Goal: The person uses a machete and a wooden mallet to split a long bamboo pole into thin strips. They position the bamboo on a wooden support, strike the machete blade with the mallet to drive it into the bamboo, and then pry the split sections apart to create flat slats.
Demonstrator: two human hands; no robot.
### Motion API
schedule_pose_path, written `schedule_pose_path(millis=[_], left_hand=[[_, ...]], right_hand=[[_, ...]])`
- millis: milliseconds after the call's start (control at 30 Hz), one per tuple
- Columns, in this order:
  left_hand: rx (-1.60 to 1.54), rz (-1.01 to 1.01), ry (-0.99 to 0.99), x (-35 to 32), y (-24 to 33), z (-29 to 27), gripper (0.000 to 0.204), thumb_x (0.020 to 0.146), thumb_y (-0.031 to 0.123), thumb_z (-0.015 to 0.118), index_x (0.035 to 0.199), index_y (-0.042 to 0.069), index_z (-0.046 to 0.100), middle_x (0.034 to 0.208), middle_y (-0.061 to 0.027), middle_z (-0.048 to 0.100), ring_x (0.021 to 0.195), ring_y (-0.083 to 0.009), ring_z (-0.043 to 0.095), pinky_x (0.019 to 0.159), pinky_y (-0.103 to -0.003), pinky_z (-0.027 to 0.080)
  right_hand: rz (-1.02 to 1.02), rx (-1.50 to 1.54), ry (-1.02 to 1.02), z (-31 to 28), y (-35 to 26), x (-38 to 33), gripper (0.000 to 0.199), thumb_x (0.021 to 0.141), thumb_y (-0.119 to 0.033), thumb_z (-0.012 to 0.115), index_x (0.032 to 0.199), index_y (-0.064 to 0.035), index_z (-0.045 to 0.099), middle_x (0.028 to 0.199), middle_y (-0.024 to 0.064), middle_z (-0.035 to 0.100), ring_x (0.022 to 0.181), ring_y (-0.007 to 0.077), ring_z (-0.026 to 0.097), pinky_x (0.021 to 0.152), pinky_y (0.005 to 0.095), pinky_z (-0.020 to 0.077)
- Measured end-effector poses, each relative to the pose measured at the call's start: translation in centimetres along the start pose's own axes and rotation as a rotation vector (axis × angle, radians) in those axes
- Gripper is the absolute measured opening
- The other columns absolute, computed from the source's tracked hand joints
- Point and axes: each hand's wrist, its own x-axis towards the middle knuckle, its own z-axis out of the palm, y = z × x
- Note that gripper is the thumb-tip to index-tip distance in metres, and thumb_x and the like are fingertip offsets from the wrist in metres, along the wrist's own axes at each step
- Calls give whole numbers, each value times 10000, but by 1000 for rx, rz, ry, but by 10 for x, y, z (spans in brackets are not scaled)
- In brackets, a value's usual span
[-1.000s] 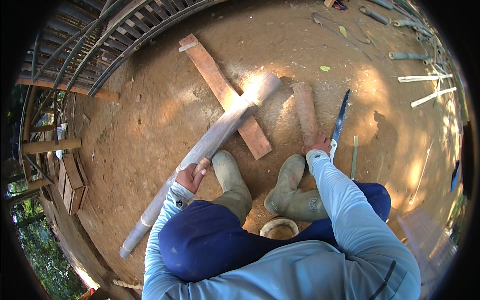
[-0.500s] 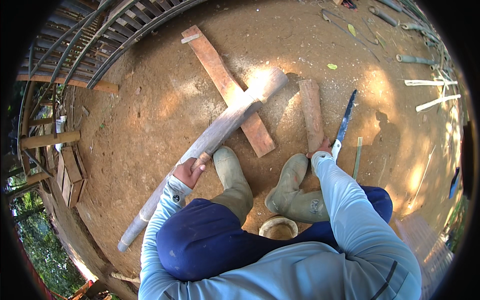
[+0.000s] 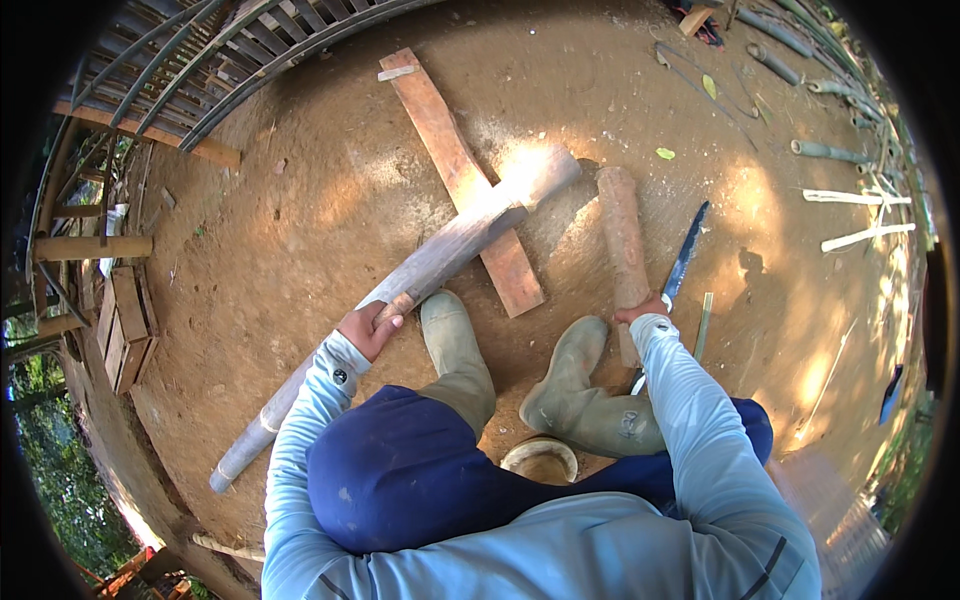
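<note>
We sit over the reddish flat wooden plank point(image 3: 460, 180) on bare earth, our left hand point(image 3: 366, 328) closed around the long grey bamboo pole point(image 3: 400, 300), which has slid slightly across that plank since a second ago, suggesting repositioning. Right of the plank, our right hand point(image 3: 640, 308) grips the short brown log point(image 3: 622, 235); a blue-bladed knife point(image 3: 686, 258) lies beyond it.
</note>
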Motion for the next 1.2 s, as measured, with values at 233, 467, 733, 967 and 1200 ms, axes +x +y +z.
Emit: schedule_pose_path(millis=[233, 467, 733, 967, 1200], left_hand=[[-15, 74, 42, 4, -3, 1, 431, 913, 417, 578, 982, -7, 615, 787, -236, 629, 767, -394, 628, 708, -429, 487], [4, 4, -9, -1, 9, -10, 444, 915, 437, 567, 990, 3, 627, 774, -230, 633, 760, -384, 635, 707, -431, 491], [-42, 45, -15, 3, -1, -6, 461, 916, 443, 563, 989, -8, 621, 779, -217, 639, 763, -359, 639, 709, -429, 487], [43, 34, -13, 2, -7, 0, 488, 908, 472, 571, 946, -11, 627, 744, -225, 631, 741, -385, 635, 686, -435, 494], [-32, 106, 90, -2, -16, 10, 496, 905, 476, 577, 938, -16, 630, 742, -239, 629, 738, -400, 633, 683, -441, 494]], right_hand=[[-442, 251, 148, -28, -32, -56, 867, 465, -282, 870, 1185, 36, 507, 1084, 221, 641, 1002, 336, 643, 878, 383, 512], [-927, 691, 340, -98, -116, -142, 786, 544, -152, 851, 1212, 19, 475, 1056, 168, 634, 989, 303, 635, 881, 397, 494], [-956, 546, 340, -20, -109, -122, 894, 562, -195, 839, 1297, 15, 374, 1127, 203, 606, 995, 353, 639, 878, 425, 504], [-703, 342, 64, 13, -93, -90, 845, 547, -242, 847, 1246, 16, 447, 1058, 216, 644, 988, 345, 651, 858, 408, 516], [-950, 544, 247, -71, -126, -128, 833, 562, -180, 845, 1265, 5, 437, 1099, 189, 630, 998, 320, 647, 868, 404, 506]])
